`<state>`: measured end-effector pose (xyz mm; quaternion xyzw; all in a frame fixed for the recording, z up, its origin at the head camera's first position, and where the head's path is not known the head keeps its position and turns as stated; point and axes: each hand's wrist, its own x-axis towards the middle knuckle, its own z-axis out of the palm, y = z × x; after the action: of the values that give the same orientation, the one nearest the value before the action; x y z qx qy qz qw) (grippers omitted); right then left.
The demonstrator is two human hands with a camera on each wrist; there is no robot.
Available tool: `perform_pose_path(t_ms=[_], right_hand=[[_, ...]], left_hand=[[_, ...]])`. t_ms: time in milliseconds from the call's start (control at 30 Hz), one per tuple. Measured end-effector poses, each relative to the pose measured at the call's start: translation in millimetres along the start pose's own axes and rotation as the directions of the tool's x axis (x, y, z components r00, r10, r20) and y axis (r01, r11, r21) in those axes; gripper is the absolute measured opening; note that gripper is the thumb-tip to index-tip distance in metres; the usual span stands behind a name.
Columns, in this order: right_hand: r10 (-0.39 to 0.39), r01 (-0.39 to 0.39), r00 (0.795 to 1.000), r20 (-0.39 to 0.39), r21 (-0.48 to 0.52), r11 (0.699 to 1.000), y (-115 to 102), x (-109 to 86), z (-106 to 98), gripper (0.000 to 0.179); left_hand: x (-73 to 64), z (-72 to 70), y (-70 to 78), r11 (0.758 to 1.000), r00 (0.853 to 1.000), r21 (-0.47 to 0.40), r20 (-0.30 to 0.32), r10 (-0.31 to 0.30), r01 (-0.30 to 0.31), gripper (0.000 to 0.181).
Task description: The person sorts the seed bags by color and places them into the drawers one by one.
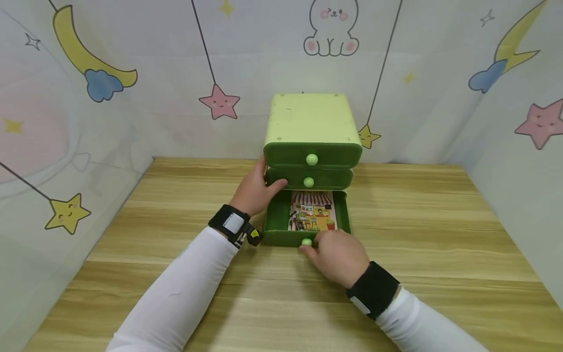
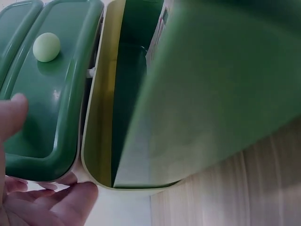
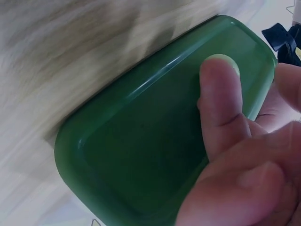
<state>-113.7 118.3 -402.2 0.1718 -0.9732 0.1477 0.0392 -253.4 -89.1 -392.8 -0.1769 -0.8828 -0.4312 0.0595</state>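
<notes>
A small drawer unit [image 1: 313, 117] with a pale yellow-green top and green drawer fronts stands at the back of the table. Its bottom drawer [image 1: 279, 238] is pulled out, and a colourful illustrated card [image 1: 313, 211] lies inside. My left hand [image 1: 255, 191] grips the unit's left side; the thumb lies on the middle drawer's front [image 2: 44, 108], the other fingers round the side. At the bottom drawer's round knob [image 1: 307, 241], my right hand [image 1: 340, 256] pinches with thumb and curled fingers. A fingertip covers most of that knob in the right wrist view.
The two upper drawers, each with a pale round knob [image 1: 312, 159], are closed. Behind the unit hangs a white cloth backdrop [image 1: 167, 107] printed with stars and moons. Wood-grain tabletop [image 1: 418, 234] extends on both sides.
</notes>
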Motion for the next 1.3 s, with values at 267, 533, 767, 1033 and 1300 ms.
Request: perform_pose_path(t_ms=[267,533,767,1033,1300], right_hand=[[-0.021,0.013,0.998,-0.065,-0.113,0.993,-2.4,0.9,10.5,0.044],[-0.004,-0.01,0.996,-0.087,-0.157,0.988,-6.0,4.5,15.5,0.042],[0.01,-0.026,0.996,-0.094,-0.174,0.984,-6.3,8.4,18.3,0.041],[0.02,-0.036,0.996,-0.091,-0.177,0.984,-5.4,12.1,17.0,0.039],[0.025,-0.042,0.994,-0.104,-0.168,0.985,-3.7,14.9,18.7,0.038]], left_hand=[[0.8,0.4,1.3,0.999,1.0,0.042,-0.007,-0.025,0.025,0.064],[0.7,0.5,2.1,0.998,1.0,0.062,-0.015,-0.023,0.024,0.061],[1.0,-0.1,1.0,0.997,1.0,0.069,-0.011,-0.023,0.023,0.061],[1.2,-0.1,-0.5,0.997,1.0,0.067,-0.002,-0.024,0.024,0.06],[1.7,0.9,-1.3,0.998,1.0,0.054,-0.003,-0.029,0.029,0.059]])
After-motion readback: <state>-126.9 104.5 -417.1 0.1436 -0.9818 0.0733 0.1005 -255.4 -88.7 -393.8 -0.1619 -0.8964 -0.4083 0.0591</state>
